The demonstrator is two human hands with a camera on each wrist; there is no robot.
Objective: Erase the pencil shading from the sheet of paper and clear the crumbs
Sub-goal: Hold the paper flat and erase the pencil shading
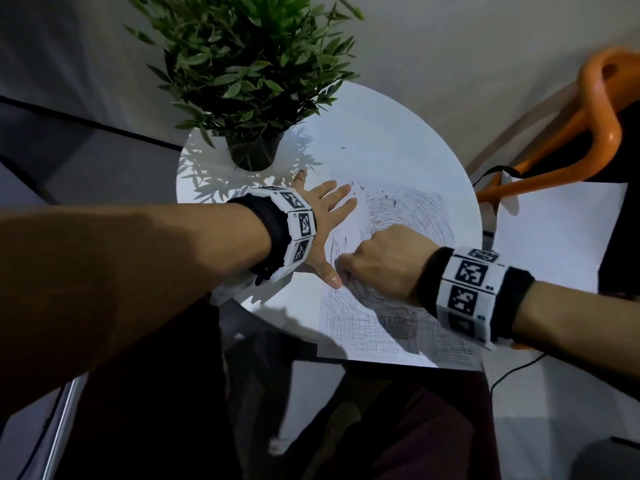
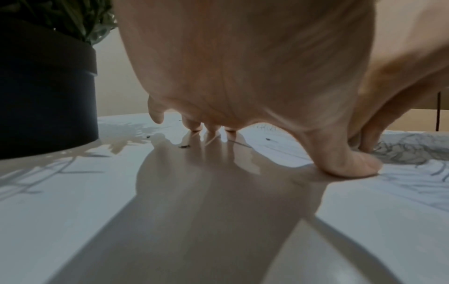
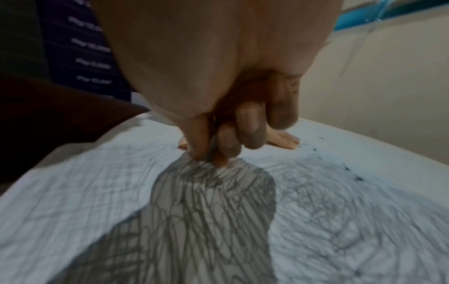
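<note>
Nearest to the person, the sheet of paper (image 1: 367,327) hangs a little over the front edge of the round white table (image 1: 398,133), and its near part is covered with dense pencil shading (image 1: 363,327). Above this part is the right hand (image 1: 384,258), with the fingers curled together and the tips pressed down on the paper. In the right wrist view, a thin grey-green thing shows between the thumb and the first finger; it is probably the eraser (image 3: 211,149), but it is mostly hidden, so I cannot tell for sure. Just beside the right hand, on its left, the left hand (image 1: 322,223) lies flat with the fingers straight and spread. Its thumb (image 2: 350,163) presses on the left edge of the paper, and the fingertips (image 2: 193,125) touch the surface farther away. Beyond both hands, small dark crumbs (image 1: 360,188) lie scattered on the far part of the sheet and on the table. Farthest, near the left hand's fingertips, a potted plant (image 1: 252,81) stands in a dark pot.
</note>
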